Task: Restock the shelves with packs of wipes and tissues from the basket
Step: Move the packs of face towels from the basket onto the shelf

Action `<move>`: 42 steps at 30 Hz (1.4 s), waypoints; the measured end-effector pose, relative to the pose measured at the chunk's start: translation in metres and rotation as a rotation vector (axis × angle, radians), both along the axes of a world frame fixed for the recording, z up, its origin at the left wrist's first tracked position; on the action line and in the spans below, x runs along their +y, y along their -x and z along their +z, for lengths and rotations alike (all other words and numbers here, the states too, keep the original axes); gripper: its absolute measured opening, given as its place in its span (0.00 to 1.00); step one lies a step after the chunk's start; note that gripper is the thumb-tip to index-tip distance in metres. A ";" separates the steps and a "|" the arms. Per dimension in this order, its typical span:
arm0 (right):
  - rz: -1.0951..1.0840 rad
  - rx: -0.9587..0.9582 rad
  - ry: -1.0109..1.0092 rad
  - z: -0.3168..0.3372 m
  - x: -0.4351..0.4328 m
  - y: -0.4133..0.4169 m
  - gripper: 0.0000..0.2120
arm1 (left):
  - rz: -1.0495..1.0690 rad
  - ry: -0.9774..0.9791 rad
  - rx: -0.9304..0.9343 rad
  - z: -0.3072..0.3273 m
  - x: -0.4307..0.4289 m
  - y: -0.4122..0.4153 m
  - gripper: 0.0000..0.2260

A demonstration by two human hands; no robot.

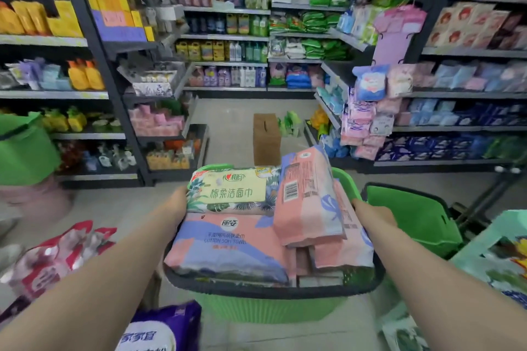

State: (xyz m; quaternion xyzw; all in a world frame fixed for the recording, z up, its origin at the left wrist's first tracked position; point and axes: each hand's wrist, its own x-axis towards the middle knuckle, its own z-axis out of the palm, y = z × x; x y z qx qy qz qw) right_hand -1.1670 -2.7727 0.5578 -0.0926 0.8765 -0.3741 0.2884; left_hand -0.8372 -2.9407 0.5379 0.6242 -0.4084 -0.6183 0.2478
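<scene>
A green basket (265, 309) with a dark rim hangs in front of me, carried between both hands. My left hand (179, 204) grips its left side, mostly hidden behind the packs. My right hand (370, 214) grips its right rim. Piled in the basket are a leaf-patterned pack with a yellow label (231, 194), a flat pink and purple cotton towel pack (228, 245), and pink packs standing on edge (308, 196).
Stocked shelves line the left (54, 95), the back (225, 37) and the right (467, 94) of the aisle. A brown carton (266, 138) stands on the floor ahead. A second green basket (413, 216) sits to the right, and packs lie low left (57, 259).
</scene>
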 end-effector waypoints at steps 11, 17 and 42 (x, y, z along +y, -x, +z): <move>-0.107 -0.019 -0.069 -0.027 -0.206 0.091 0.18 | -0.058 -0.012 -0.110 -0.018 -0.239 0.114 0.23; -0.106 -0.017 -0.126 -0.041 -0.309 0.160 0.18 | -0.038 -0.017 -0.193 -0.063 -0.382 0.177 0.33; -0.545 -0.189 -0.182 -0.109 -0.674 0.470 0.18 | -0.495 -0.108 -0.309 -0.215 -0.895 0.601 0.30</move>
